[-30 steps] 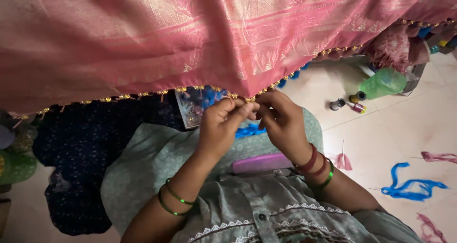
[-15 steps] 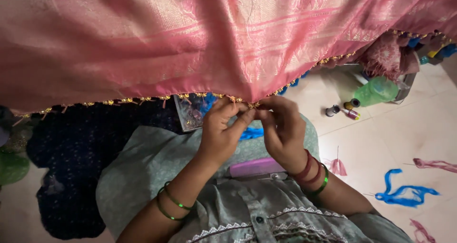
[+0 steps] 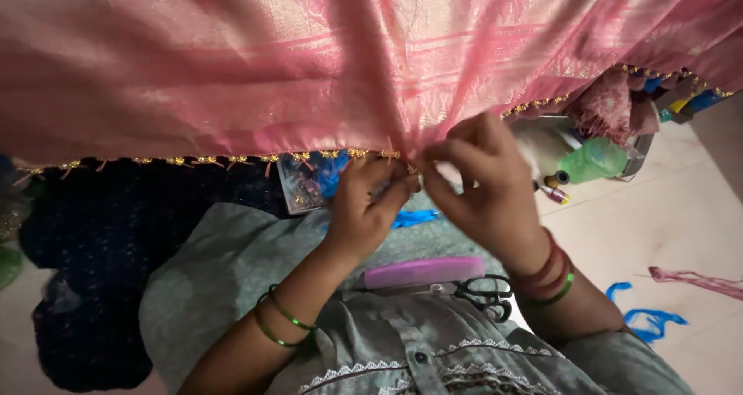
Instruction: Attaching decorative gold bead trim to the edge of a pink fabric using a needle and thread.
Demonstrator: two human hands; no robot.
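Observation:
A wide pink woven cloth (image 3: 325,62) hangs across the top of the view, its lower hem trimmed with small gold beads (image 3: 193,160). My left hand (image 3: 364,209) pinches the hem from below, fingers closed on the edge. Right beside it, my right hand (image 3: 484,186) grips the same hem, fingertips meeting the left hand's at the beaded edge. Both wrists wear green and red bangles. What lies between the fingertips is too small to make out.
On my lap lie a pink flat case (image 3: 424,272) and black-handled scissors (image 3: 484,290). A clear box of beads (image 3: 298,182) sits under the hem. Thread spools (image 3: 553,186) and a green bottle (image 3: 592,161) stand right; blue thread scraps (image 3: 646,318) lie on the pale floor. Dark blue cloth (image 3: 101,240) is left.
Both hands have come closer together on the hem, and the right hand has risen over the pinch point. The view has shifted slightly, bringing the hands nearer.

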